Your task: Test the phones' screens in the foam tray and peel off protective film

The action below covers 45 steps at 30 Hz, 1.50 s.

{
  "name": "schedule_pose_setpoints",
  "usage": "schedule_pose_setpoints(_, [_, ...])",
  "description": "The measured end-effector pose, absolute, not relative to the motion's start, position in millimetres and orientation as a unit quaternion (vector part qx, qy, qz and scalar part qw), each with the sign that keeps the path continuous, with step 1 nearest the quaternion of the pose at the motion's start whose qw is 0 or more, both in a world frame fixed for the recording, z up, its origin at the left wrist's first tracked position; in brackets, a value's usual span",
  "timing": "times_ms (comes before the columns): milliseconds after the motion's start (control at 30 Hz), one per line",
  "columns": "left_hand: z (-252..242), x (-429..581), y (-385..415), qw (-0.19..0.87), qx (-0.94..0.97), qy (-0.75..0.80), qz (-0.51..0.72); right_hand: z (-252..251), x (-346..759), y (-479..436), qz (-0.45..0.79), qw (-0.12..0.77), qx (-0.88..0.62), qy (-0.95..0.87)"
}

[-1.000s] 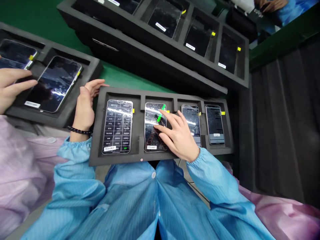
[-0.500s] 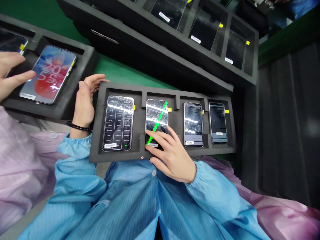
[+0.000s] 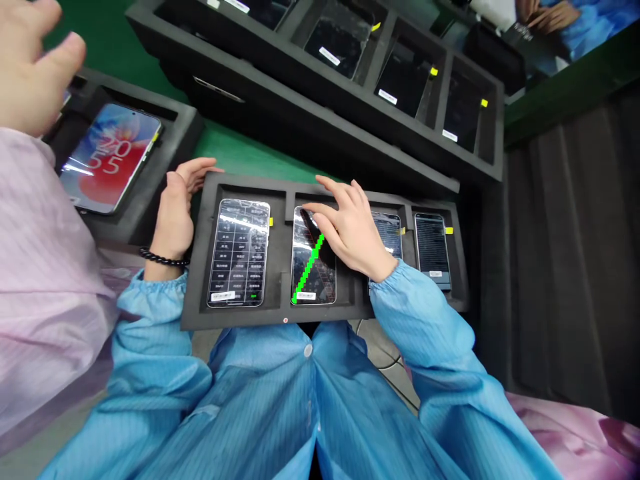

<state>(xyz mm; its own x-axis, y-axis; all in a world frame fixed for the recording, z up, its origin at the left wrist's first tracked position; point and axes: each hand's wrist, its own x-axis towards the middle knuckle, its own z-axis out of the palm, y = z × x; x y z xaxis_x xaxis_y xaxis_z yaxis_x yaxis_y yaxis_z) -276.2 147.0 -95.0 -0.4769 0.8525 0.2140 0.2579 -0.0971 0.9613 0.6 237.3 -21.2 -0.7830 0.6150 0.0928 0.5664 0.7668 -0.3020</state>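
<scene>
My left hand (image 3: 174,217), with a black bead bracelet, lies along the left end of a black foam tray (image 3: 193,317), its fingers bent round the far corner. Over the second phone (image 3: 303,257) my right hand (image 3: 347,227) is spread, a fingertip at the top of the screen; whether it touches I cannot tell. A thick green diagonal runs up that dark screen, and thin red lines show at its right. The leftmost phone (image 3: 241,257) displays a grid of buttons. My right hand partly hides the third phone (image 3: 387,230). Lines of text fill the rightmost phone (image 3: 433,250).
Beyond the tray are long black trays (image 3: 345,87) with dark phones bearing yellow tabs. At left, another person's hand (image 3: 35,73) hovers by a tray holding a lit phone (image 3: 113,157). A co-worker's hands (image 3: 550,15) show at the far right. The tabletop (image 3: 240,153) is green.
My right hand has moved from the lower part of the second phone to its top edge. Red lines now show on that screen. The other person's hand at left has lifted off their phone.
</scene>
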Motion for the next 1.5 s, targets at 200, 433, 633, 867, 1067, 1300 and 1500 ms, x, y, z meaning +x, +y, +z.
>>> schedule_pose_setpoints(200, [-95.2, -277.4, 147.2, 0.247, 0.448, 0.618, 0.596, -23.1, -9.4, 235.2, 0.113, 0.065, -0.295, -0.947])
schedule_pose_setpoints(433, [-96.0, -277.3, 147.4, 0.245, 0.451, 0.619, 0.595, -19.5, 5.0, 213.9, 0.105, 0.068, -0.295, -0.947])
schedule_pose_setpoints(633, [-93.0, -276.2, 145.7, 0.251, 0.459, 0.608, 0.597, -20.7, 28.2, 186.7, 0.101, 0.080, -0.298, -0.946])
schedule_pose_setpoints(867, [-92.7, -277.0, 145.6, 0.249, 0.461, 0.614, 0.590, -19.4, 52.1, 157.2, 0.115, 0.086, -0.307, -0.941])
schedule_pose_setpoints(1067, [-93.4, -278.6, 146.2, 0.241, 0.464, 0.628, 0.576, -15.7, 76.4, 131.8, 0.134, 0.076, -0.317, -0.936])
schedule_pose_setpoints(1300, [-92.9, -277.7, 146.0, 0.241, 0.457, 0.639, 0.570, -13.6, 86.2, 121.5, 0.146, 0.102, -0.322, -0.930])
schedule_pose_setpoints(1500, [-94.6, -278.2, 147.1, 0.241, 0.450, 0.634, 0.581, -5.4, 77.2, 142.5, 0.148, 0.145, -0.303, -0.930])
